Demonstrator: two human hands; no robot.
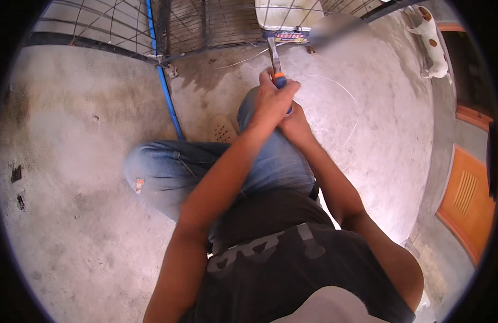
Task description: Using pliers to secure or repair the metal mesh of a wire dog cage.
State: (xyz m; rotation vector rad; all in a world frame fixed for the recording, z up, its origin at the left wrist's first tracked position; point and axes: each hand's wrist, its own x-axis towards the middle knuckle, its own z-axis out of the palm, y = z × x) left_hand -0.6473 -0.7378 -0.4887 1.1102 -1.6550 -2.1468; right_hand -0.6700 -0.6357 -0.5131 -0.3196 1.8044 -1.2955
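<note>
My left hand (273, 99) is closed around the blue-and-orange handle of a hand tool with a flat metal shank (274, 53). Lower down, my right hand (296, 125) is closed at the butt of the same handle. The tool points away from me, its tip close to the bottom bar of a black wire cage (206, 32). Its exact kind cannot be made out. Near the tip are a dark printed label (292, 36) and a whitish plastic tub (286, 16) behind the cage wires. A thin pale wire (248, 58) lies by the cage.
A blue pipe (171, 102) runs along the concrete floor (87, 134) to the cage. At the far right is a white dog with brown patches (434, 46). Orange vented panels (460, 202) line the right wall. My bent knees in jeans (163, 167) are below my hands.
</note>
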